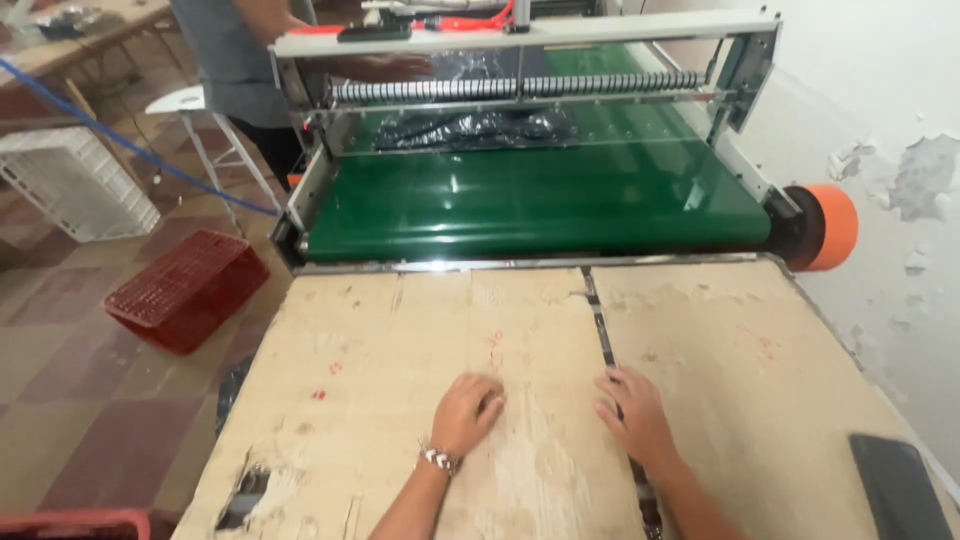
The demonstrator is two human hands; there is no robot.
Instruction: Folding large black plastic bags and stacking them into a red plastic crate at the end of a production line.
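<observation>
Nearest the near edge of the worktop [380,420]: left hand [467,412], beaded bracelet [438,459] at the wrist, fingers curled under, knuckles resting on bare cardboard sheeting, holding nothing. Right hand [634,414]: flat, fingers loosely spread, lying over the dark seam strip [600,330] that runs from near edge to far edge. Near right corner: dark flat pad [900,485]. Far edge: green conveyor belt [540,205], orange roller end [832,227] at its right. On the belt, under the ribbed roller bar [520,88]: crumpled black plastic film [475,128]. Beyond, at the machine's far left: another person's hand [385,68]. Floor, left: red crate [185,290], white crate [70,180]. Risk, judged: film could bunch under the roller; fingers near the belt's edge could be caught.
</observation>
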